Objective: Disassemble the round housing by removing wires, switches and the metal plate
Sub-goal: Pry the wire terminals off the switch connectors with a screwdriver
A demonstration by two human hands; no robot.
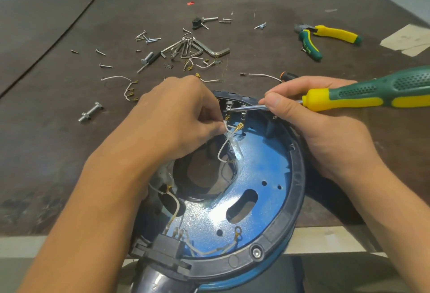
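Lower centre: round black housing (296, 188), blue metal plate (263, 160) inside. Left hand (172, 116) pinches thin white wire (222, 150); right hand (309, 120) grips green-yellow screwdriver (372, 92), tip at switch terminal (229, 106). Risk: blade slips, wire tears.

Bright even light, sharp, wide-angle edge distortion.

A speckled blue metal plate (263, 160) fills the black-rimmed round housing (296, 190). The screwdriver (363, 93) in the right hand (321, 127) is green, dot-patterned, with yellow bands. The wire (226, 127) at the left hand (174, 116) is white, brass-tipped. Beyond the right hand, green-and-yellow pliers (325, 36) on a dark brown table (69, 130).
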